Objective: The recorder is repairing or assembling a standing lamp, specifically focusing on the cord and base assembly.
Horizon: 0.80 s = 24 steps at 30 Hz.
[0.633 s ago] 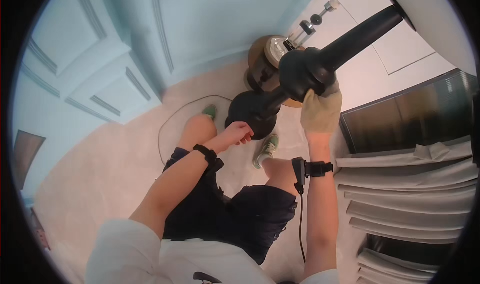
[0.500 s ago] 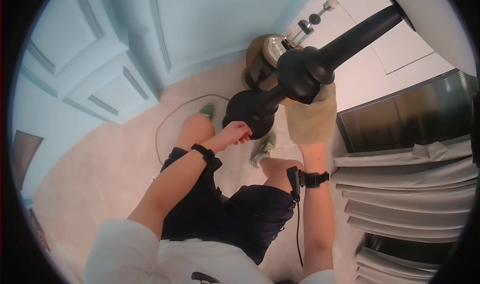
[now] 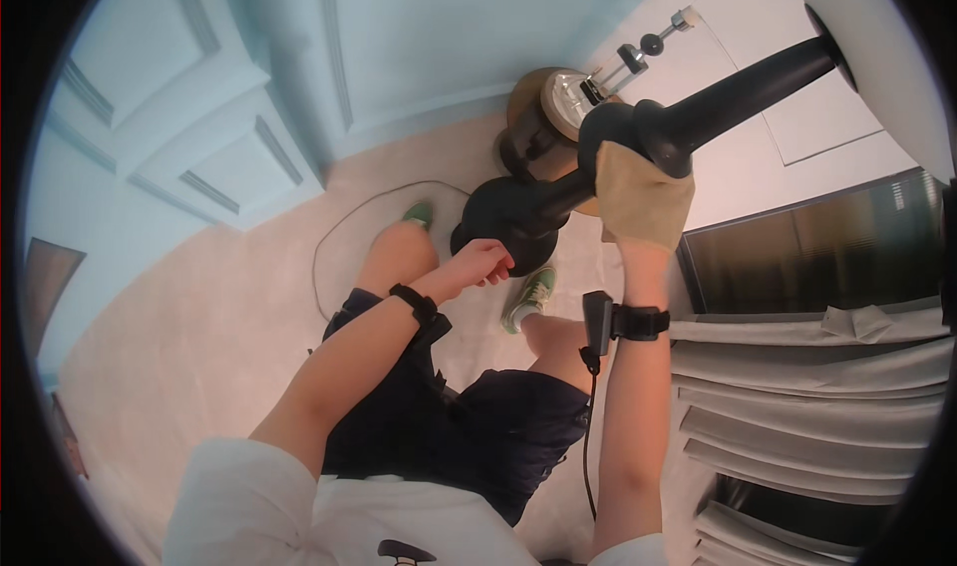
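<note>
A black turned pedestal leg (image 3: 753, 97) slants from a dark round base (image 3: 493, 217) up to a white tabletop (image 3: 892, 57) at the upper right. My right hand is hidden under a yellow cloth (image 3: 648, 202), which wraps the near side of the leg's rounded bulge (image 3: 608, 129). Its fingers cannot be seen, but the cloth is gathered around hand and leg. In front of the base is my left hand (image 3: 482, 263), fingers curled in loosely, with nothing visible in them. Whether it touches the base, I cannot tell.
Beyond the leg stands a round brown stool-like piece (image 3: 538, 132) with a clear and metal device (image 3: 623, 62) on it. A thin cable (image 3: 344, 212) loops over the floor. Pale blue panelling (image 3: 429, 47) rises behind. At right are a dark glass panel (image 3: 812, 242) and grey draped fabric (image 3: 817, 377).
My right hand has slid the cloth upward along the leg, so it now laps over the front of the bulge. The view has shifted slightly; my left hand stays curled near the base.
</note>
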Tool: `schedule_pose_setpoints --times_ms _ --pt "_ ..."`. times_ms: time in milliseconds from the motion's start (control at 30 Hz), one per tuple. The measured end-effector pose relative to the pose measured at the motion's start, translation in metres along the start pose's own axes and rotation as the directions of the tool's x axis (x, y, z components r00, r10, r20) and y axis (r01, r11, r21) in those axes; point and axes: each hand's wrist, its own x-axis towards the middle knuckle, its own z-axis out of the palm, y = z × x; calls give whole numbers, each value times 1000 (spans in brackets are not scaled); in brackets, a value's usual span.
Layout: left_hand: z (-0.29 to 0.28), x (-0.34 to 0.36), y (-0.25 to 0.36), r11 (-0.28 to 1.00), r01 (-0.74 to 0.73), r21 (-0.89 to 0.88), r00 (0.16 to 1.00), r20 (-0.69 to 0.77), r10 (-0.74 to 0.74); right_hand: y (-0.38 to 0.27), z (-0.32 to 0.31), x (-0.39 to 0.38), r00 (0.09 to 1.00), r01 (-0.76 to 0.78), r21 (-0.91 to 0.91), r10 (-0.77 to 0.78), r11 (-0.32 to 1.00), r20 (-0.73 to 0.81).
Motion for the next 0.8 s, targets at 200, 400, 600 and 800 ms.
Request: schedule_pose_setpoints --times_ms 200,400,600,800 --pt "5 4 -4 999 -41 30 999 18 41 57 -5 30 993 87 -148 -98 985 -69" --pt "2 10 -17 998 -53 18 999 0 53 49 5 30 990 -86 -127 70 988 -125" --pt "8 9 -16 999 -51 18 999 13 51 35 0 20 987 -92 -89 79 992 -139" --pt "6 11 -12 998 -37 45 999 14 36 39 2 23 984 -108 -29 103 994 -144"
